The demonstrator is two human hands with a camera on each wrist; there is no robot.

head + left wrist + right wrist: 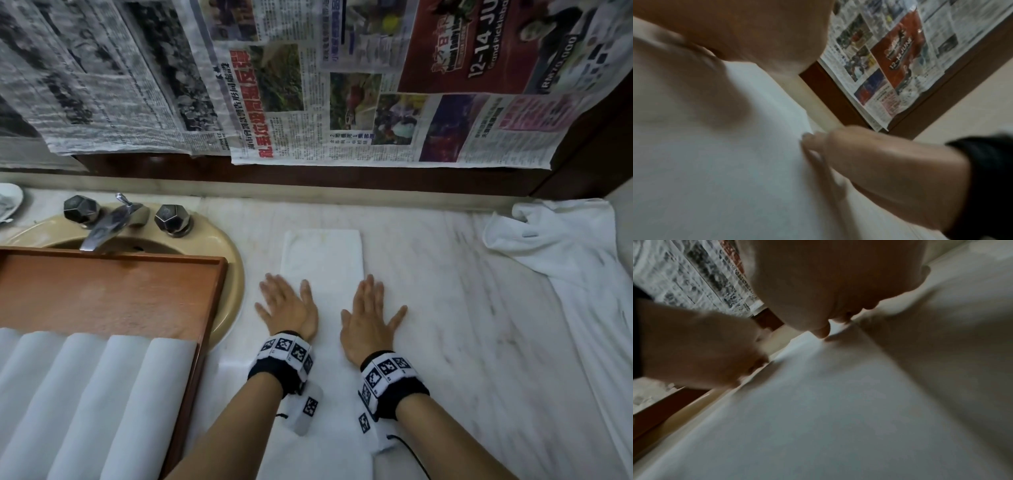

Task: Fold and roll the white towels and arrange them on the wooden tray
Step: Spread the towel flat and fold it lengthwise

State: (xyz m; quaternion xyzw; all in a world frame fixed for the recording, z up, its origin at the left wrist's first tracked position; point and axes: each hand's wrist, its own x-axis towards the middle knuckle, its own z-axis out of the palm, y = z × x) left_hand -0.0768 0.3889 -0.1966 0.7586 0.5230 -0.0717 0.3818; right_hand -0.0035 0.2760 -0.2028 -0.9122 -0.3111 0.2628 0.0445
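- The folded white towel (322, 260) lies as a long, smooth, narrow strip on the marble tabletop (445, 308), just right of the sink (219, 240).
- The left hand (287, 308) and right hand (370, 315) press flat on it, fingers straight and spread.
- Four rolled towels (85, 394) sit side by side in the wooden tray (212, 308).
- A crumpled white towel (565, 246) lies at the far right.
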